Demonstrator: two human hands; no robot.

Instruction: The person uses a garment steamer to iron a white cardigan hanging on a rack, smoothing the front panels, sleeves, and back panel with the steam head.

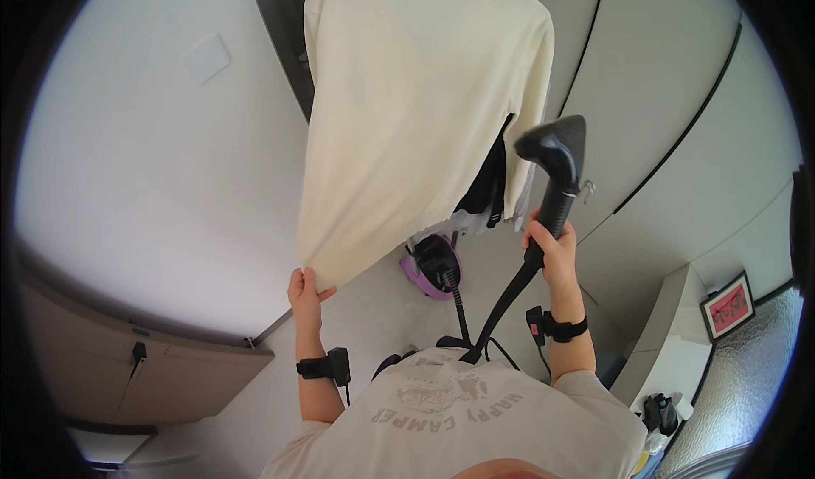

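A cream long-sleeved top (407,109) hangs in front of me, its upper end cut off by the picture's edge. My left hand (308,291) pinches its lower left corner and draws the hem out to the left. In my right hand (552,246) is the handle of a black garment steamer head (560,151), raised just right of the top, apart from the cloth. Its hose (506,300) runs down towards my waist. Black and pale garments (487,186) show behind the top. On the floor below stands the purple and black steamer base (436,267).
White wall (159,160) on the left, with a wooden cabinet (153,377) below it. Pale wardrobe doors (643,84) with dark edge strips stand on the right. A framed red picture (728,307) and black items (660,413) rest on a ledge at the lower right.
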